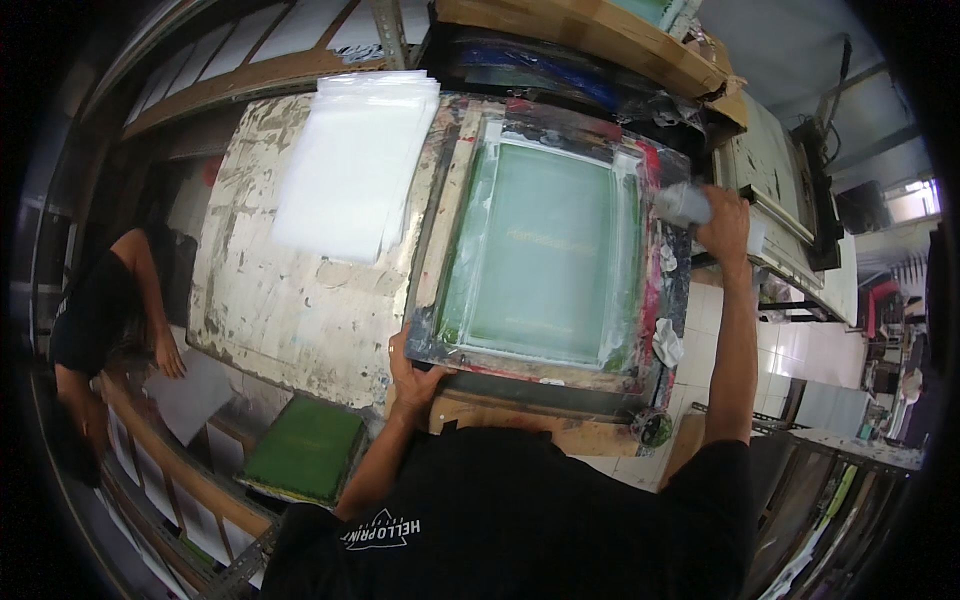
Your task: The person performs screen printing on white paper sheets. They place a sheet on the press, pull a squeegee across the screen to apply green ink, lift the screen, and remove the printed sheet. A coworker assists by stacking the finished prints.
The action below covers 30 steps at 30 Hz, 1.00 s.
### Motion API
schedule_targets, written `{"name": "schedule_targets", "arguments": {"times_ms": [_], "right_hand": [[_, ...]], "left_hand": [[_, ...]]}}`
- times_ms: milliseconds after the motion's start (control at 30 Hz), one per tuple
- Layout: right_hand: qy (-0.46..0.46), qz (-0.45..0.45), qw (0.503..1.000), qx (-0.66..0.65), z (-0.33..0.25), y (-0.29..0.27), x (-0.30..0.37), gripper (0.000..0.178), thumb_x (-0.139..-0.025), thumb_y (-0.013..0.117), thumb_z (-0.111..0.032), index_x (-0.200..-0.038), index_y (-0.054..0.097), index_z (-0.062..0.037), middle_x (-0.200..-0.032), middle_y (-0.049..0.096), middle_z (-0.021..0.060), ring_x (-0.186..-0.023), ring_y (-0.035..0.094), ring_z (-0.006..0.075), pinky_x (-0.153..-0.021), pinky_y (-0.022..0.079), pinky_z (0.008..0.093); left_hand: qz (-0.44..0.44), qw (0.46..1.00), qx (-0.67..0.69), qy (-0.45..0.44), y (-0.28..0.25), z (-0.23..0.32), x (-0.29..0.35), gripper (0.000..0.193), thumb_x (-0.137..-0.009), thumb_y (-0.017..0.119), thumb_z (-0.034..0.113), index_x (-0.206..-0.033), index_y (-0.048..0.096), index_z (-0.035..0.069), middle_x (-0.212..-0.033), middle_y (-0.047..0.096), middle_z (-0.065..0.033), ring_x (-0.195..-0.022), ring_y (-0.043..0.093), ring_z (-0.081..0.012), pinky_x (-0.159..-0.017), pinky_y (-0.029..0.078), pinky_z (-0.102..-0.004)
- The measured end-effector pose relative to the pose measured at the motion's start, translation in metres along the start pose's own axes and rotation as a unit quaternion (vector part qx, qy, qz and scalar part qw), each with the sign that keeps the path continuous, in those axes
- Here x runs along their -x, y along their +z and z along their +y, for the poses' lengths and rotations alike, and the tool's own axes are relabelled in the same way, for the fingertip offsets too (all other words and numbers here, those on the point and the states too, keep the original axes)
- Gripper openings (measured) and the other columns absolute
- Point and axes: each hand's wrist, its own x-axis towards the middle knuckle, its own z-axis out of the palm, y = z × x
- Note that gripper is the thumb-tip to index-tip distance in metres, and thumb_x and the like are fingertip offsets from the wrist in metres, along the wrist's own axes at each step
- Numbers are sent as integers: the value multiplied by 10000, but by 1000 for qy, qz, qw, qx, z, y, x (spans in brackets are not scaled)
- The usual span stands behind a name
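A screen-printing frame (432, 290) with pale green mesh (545, 240) lies in front of me. My left hand (412, 380) grips its near left corner, the thumb along the near edge and the fingers partly hidden. Beyond the frame's right side, my right hand (724, 225) is closed around a whitish, somewhat translucent thing (684, 203); blur hides its kind. Crumpled white tissue (667, 343) lies at the frame's right edge. Left of the frame, a stack of white sheets (350, 165) rests on the paint-stained table (240, 250).
At the left, another person's hand (170, 358) is near a white sheet (190, 395) above a wooden rack (165, 445). A green panel (305, 447) lies below the table's near edge. A cardboard box (600, 40) and dark bundled material (540, 75) are at the back.
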Motion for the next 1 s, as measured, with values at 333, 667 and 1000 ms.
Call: {"name": "schedule_targets", "arguments": {"times_ms": [333,667,1000], "right_hand": [[366,259,863,-235,65,116,-76,935,-634,940,-438,-1263,510,104,-1221,614,354,-1166,593,505,-1008,469,501],[329,-95,934,-107,44,89,-4,576,-670,870,-403,-1088,720,-36,-1086,728,212,-1062,682,409,-931,535,485],[259,43,959,-108,-3,98,71,215,-784,758,-149,-981,777,-64,-983,744,162,-961,698,366,-851,544,457]], "left_hand": [[-14,1000,-16,-14,-1,5,0,959,-605,954,162,-1406,475,-59,-1217,523,-130,-1145,533,-285,-1017,437,-417],[-3,1000,-11,-18,-3,-10,6,948,-657,947,360,-1375,495,-65,-1247,525,-158,-1172,519,-306,-1036,419,-432],[6,994,85,-68,0,-16,10,1053,-607,989,301,-1435,444,-54,-1260,508,-126,-1162,537,-265,-1030,445,-397]]}}
